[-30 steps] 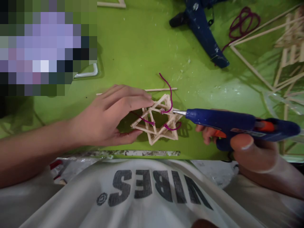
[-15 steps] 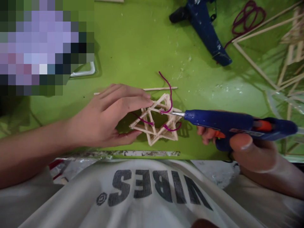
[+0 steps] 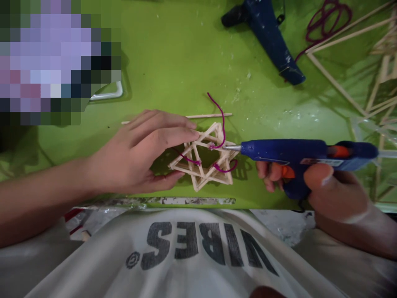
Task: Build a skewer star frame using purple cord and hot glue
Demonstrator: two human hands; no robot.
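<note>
A small star-shaped frame of wooden sticks (image 3: 203, 178) lies on the green table. My left hand (image 3: 149, 149) grips its left side between thumb and fingers. Short lengths of purple string (image 3: 223, 120) are attached around the star's middle. My right hand (image 3: 331, 190) is wrapped round a blue hot glue gun (image 3: 285, 150) with an orange trigger, fingers at the trigger. The gun's metal nozzle points left and sits at the star's right side; whether it touches the wood I cannot tell. A clear glue stick (image 3: 387, 154) protrudes from the gun's rear.
Behind the star lies a thin stick (image 3: 214, 115). A second blue tool with a handle (image 3: 269, 41) rests at the back, near a coil of purple string (image 3: 328, 20). Larger stick frames (image 3: 336, 85) occupy the right. A stained strip (image 3: 198, 201) runs along the front edge.
The rear of the glue gun has swung slightly toward the far side with my right hand, while its nozzle stays at the star. My left hand and the star hold still.
</note>
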